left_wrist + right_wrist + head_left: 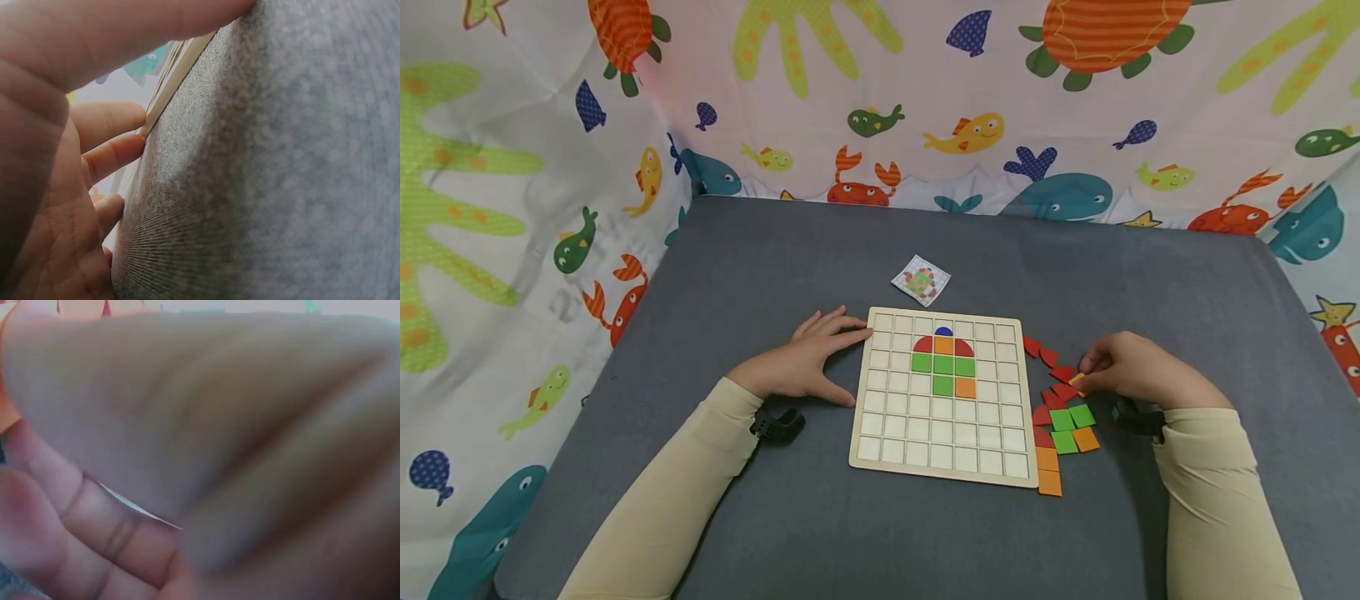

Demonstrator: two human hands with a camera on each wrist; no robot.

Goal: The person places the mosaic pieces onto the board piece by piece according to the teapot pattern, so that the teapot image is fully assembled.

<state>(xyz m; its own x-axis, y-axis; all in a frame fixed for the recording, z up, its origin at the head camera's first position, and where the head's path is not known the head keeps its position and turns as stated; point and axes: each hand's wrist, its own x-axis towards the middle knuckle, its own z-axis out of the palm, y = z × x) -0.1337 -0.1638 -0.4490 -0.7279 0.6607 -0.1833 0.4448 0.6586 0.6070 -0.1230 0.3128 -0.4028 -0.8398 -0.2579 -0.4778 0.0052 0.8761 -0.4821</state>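
A wooden grid board (942,432) lies on the grey table. Tiles fill some of its upper middle cells: a blue half-round (943,332), red rounded pieces (964,347), green squares (943,364) and orange squares (966,388). My left hand (808,358) rests at the board's left side, fingers spread; in the left wrist view two fingertips touch the board's edge (164,94). To the right of the board, my right hand (1127,367) pinches a small orange tile (1077,379) between thumb and fingers, just over the red pieces. Part of that tile hides behind the fingers.
Loose red pieces (1048,357), green squares (1082,415) and orange squares (1049,483) lie along the board's right edge. Beyond the board is a small picture card (921,281) with a coloured pattern. A sea-animal printed cloth (917,175) hangs behind the table.
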